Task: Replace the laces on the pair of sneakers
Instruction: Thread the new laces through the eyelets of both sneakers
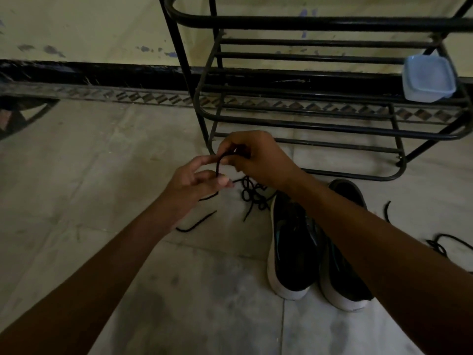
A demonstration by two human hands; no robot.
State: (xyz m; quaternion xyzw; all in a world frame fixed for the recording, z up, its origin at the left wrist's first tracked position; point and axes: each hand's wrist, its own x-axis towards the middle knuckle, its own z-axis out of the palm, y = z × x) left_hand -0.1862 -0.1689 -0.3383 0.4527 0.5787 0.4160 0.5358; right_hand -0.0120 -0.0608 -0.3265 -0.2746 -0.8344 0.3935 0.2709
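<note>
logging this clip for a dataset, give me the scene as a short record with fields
activity: a person works a black lace between both hands
left hand: pinches the lower part of the lace
right hand: pinches the top of the lace's loop
lace tail: trails down to a tangle on the floor
sneakers: black, white soles, side by side on the floor
second lace: loose on the floor, far right
rack: black metal, behind the hands
container: pale blue, on a rack shelf

No legible text, labels, brands or numbers anywhere.
</note>
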